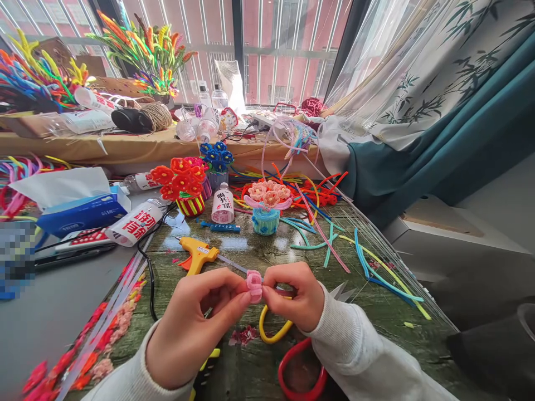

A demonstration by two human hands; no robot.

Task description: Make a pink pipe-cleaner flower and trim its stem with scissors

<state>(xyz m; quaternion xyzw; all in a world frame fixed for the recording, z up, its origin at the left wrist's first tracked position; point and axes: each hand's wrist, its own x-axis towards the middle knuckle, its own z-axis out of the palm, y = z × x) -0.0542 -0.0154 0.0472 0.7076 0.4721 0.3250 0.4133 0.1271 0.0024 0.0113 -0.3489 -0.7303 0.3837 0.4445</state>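
Note:
A small looped piece of pink pipe cleaner [254, 286] is pinched between my two hands, above the near middle of the table. My left hand [204, 317] grips its left side between thumb and forefinger. On its right side, my right hand [295, 295] pinches it the same way, with the other fingers curled in. Just behind lies a yellow glue gun [196, 254] with a clear glue stick in it. Scissors with a red handle [301, 370] and a yellow handle loop [273, 328] lie beneath my right hand, partly covered by it.
Pots of red flowers [184, 181], blue flowers [216, 156] and pink flowers [270, 195] stand farther back near a plastic bottle [223, 203]. Loose pipe cleaners [326, 245] are strewn at right. A blue tissue pack [83, 211] sits at left, and a black cable [148, 273] runs down the table.

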